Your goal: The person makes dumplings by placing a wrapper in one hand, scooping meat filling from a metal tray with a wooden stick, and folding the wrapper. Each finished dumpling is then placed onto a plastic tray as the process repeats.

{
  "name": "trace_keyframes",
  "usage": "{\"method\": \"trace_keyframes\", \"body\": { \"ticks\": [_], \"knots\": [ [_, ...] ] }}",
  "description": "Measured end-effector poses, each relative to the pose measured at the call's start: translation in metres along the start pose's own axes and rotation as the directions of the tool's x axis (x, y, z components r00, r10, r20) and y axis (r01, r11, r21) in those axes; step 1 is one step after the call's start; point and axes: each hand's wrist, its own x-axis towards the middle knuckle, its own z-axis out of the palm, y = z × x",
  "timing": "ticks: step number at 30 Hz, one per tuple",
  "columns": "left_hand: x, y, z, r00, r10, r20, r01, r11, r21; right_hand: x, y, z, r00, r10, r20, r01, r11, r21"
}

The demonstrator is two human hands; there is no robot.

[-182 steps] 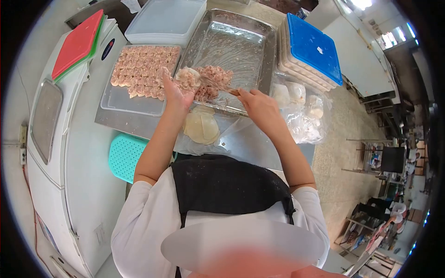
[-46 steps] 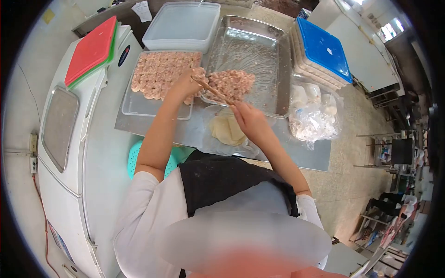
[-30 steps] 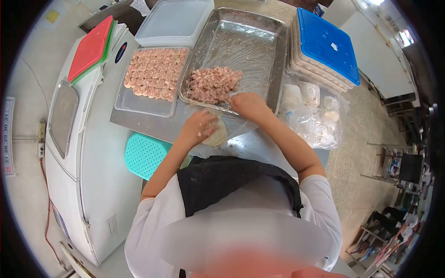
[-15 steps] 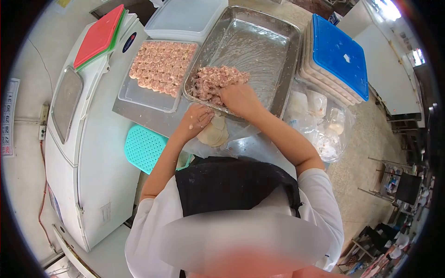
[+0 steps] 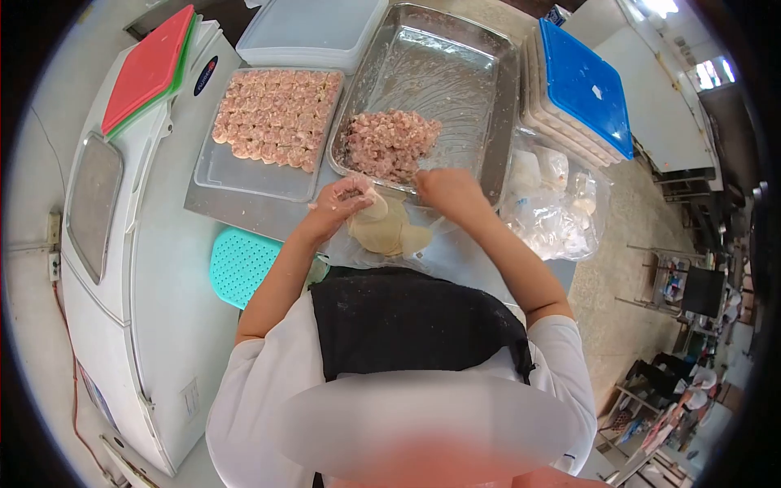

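My left hand point(image 5: 336, 205) has its fingers curled up and pinches a round, pale dough wrapper point(image 5: 375, 206). Just below it, more thin round wrappers point(image 5: 382, 234) lie in a loose pile on the steel table. My right hand point(image 5: 450, 193) is closed at the near rim of a metal tray point(image 5: 480, 138); what its fingers hold, if anything, is hidden. Beside its fingertips a mound of chunky pink minced meat point(image 5: 392, 140) fills the near left part of the tray. Left of the tray, filled meat dumplings point(image 5: 277, 118) stand in tight rows on a clear plastic container point(image 5: 252, 180).
Stacked containers with a blue lid point(image 5: 586, 89) stand right of the tray, above plastic bags of white pieces point(image 5: 561, 203). A lidded clear box point(image 5: 309, 32) sits at the back left. A turquoise basket point(image 5: 244, 267) and a white freezer point(image 5: 163, 268) are on the left.
My right hand has come out of the meat towards the tray's near rim. My left hand has lifted a wrapper from the pile. The pile now looks more spread out.
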Motion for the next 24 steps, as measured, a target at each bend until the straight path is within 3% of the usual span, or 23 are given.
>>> {"method": "trace_keyframes", "body": {
  "ticks": [1, 2, 3, 4, 5, 6, 7, 9, 10, 11, 12, 13, 15, 16, 19, 20, 22, 24],
  "knots": [
    [-0.001, 0.001, -0.004, 1.0, 0.002, 0.011, -0.002, 1.0, -0.002, 0.0, -0.004, 0.009, 1.0, -0.02, -0.01, 0.02, 1.0, 0.001],
    [-0.001, 0.001, -0.008, 0.996, -0.089, 0.005, 0.088, 0.978, -0.189, 0.001, 0.0, 0.011, 1.0, -0.01, -0.012, 0.01, 1.0, -0.004],
    [-0.002, 0.001, -0.013, 0.983, -0.183, 0.017, 0.176, 0.913, -0.369, -0.001, 0.009, 0.011, 1.0, 0.017, 0.002, -0.017, 0.98, 0.201],
    [0.0, 0.001, -0.019, 0.983, -0.18, 0.03, 0.179, 0.911, -0.371, -0.003, 0.015, 0.01, 0.999, 0.04, 0.018, -0.044, 0.918, 0.394],
    [0.001, 0.0, -0.026, 0.981, -0.171, 0.086, 0.189, 0.785, -0.589, -0.005, 0.016, 0.011, 0.999, 0.052, 0.017, -0.054, 0.92, 0.389],
    [0.003, 0.002, -0.03, 0.979, -0.15, 0.139, 0.203, 0.607, -0.768, -0.009, 0.015, 0.01, 0.996, 0.084, -0.038, -0.05, 0.836, 0.547],
    [0.007, 0.004, -0.031, 0.978, -0.148, 0.149, 0.209, 0.603, -0.77, -0.011, 0.013, 0.008, 0.989, 0.122, -0.086, -0.03, 0.727, 0.686],
    [0.017, 0.014, -0.033, 0.993, 0.088, 0.078, -0.025, 0.804, -0.594, -0.015, 0.01, -0.009, 0.985, 0.167, -0.051, -0.074, 0.661, 0.747],
    [0.022, 0.028, -0.028, 0.992, 0.09, 0.086, -0.021, 0.803, -0.595, -0.017, 0.006, -0.017, 0.979, 0.203, -0.014, -0.109, 0.583, 0.805],
    [0.029, 0.044, -0.018, 0.998, -0.006, -0.056, -0.03, 0.787, -0.617, -0.019, 0.003, -0.018, 0.978, 0.21, -0.018, -0.111, 0.585, 0.804],
    [0.035, 0.058, -0.011, 0.975, -0.106, -0.194, -0.042, 0.771, -0.635, -0.02, 0.0, -0.019, 0.966, 0.253, -0.043, -0.09, 0.491, 0.867],
    [0.042, 0.065, -0.009, 0.977, -0.103, -0.187, -0.04, 0.773, -0.634, -0.022, -0.002, -0.022, 0.952, 0.298, -0.065, -0.06, 0.393, 0.918],
    [0.055, 0.077, -0.001, 0.999, -0.028, -0.025, -0.007, 0.521, -0.854, -0.026, -0.014, -0.036, 0.948, 0.311, -0.071, -0.038, 0.33, 0.943],
    [0.059, 0.083, 0.007, 0.999, -0.028, -0.016, 0.001, 0.523, -0.852, -0.027, -0.019, -0.04, 0.946, 0.317, -0.07, -0.017, 0.263, 0.965],
    [0.062, 0.107, 0.036, 1.0, 0.016, 0.021, 0.01, 0.507, -0.862, -0.022, -0.016, -0.03, 0.962, 0.27, -0.048, -0.02, 0.243, 0.97],
    [0.061, 0.117, 0.046, 0.999, 0.025, -0.026, -0.035, 0.471, -0.881, -0.018, -0.017, -0.025, 0.96, 0.273, -0.053, -0.015, 0.24, 0.971],
    [0.062, 0.12, 0.055, 0.997, 0.031, -0.071, -0.078, 0.439, -0.895, -0.013, -0.016, -0.011, 0.841, 0.193, -0.506, 0.159, 0.806, 0.57],
    [0.072, 0.113, 0.053, 0.975, -0.086, -0.204, -0.152, 0.407, -0.901, -0.02, -0.008, -0.013, 0.86, 0.154, -0.487, 0.126, 0.861, 0.493]
  ]
}}
